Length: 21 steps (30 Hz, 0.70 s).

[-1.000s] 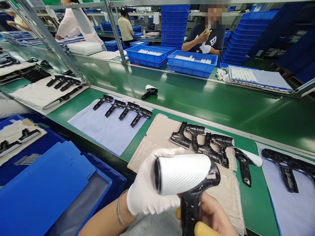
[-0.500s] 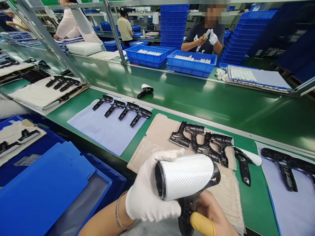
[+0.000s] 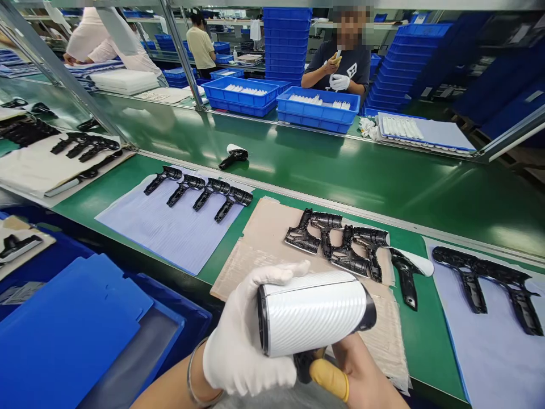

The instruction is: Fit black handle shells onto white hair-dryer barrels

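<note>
On my feed the white hair dryer [image 3: 313,312] sits at lower centre of the frame, lifted above the desk [image 3: 340,190] in both hands, its barrel lying crosswise with the open black rim toward the left. The left hand [image 3: 244,338], in a white glove with a bangle [image 3: 191,378] at the wrist, is closed around the barrel. The right hand [image 3: 357,369], bare except for a yellow finger cot [image 3: 328,379], is closed around the black handle, most of which is hidden behind the barrel. I judge this hold works best with the glove taking the barrel's weight and the bare fingers kept low on the handle, away from the ribbed white finish, so that it stays free of marks. Just beyond the hands, a beige cardboard sheet [image 3: 259,241] carries a cluster of black dryer housings [image 3: 323,238], and a white-backed dryer [image 3: 406,278] lies at its right edge. Toward the left, four black housings [image 3: 198,190] stand in a row on lavender paper [image 3: 170,233], and a blue bin [image 3: 72,329] fills the lower left. At the upper right, a co-worker [image 3: 336,62] holds a small yellow piece behind blue crates [image 3: 317,108].
</note>
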### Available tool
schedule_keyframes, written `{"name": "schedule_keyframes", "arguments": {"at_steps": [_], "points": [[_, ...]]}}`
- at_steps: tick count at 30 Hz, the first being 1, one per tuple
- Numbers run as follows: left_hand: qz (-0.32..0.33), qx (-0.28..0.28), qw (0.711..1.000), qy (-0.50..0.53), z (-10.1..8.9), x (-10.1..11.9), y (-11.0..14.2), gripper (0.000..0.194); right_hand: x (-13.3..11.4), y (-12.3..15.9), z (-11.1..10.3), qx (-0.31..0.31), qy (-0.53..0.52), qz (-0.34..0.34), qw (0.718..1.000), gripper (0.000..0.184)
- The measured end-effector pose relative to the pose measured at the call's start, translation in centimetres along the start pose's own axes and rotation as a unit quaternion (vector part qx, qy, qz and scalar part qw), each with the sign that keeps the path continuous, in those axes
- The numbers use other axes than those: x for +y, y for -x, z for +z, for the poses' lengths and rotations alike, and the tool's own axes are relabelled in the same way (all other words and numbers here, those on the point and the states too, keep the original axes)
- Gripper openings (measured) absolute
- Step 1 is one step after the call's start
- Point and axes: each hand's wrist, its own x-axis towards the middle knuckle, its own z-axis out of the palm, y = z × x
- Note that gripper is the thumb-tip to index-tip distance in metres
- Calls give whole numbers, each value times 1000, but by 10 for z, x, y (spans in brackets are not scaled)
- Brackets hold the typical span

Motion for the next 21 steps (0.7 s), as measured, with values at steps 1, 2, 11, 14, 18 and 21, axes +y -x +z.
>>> {"name": "schedule_keyframes", "arguments": {"at_steps": [1, 2, 11, 14, 18, 21], "points": [[-6, 2, 1000, 3, 0, 1, 0, 72, -1, -1, 0, -7, 3, -5, 1000, 35], [-15, 6, 1000, 5, 1, 2, 0, 70, -3, -3, 0, -13, 9, -5, 1000, 36], [-19, -1, 1000, 0, 1, 1, 3, 76, -12, -8, -1, -30, 59, 10, 998, 42], [-9, -7, 1000, -1, 1, -1, 1, 80, -14, -11, -1, -46, 49, 13, 998, 36], [5, -19, 1000, 3, 2, -2, 1, 84, -22, -17, -2, -54, 68, -6, 996, 24], [6, -23, 1000, -3, 4, -3, 1, 83, -25, -19, -5, -67, 117, -13, 991, 23]]}}
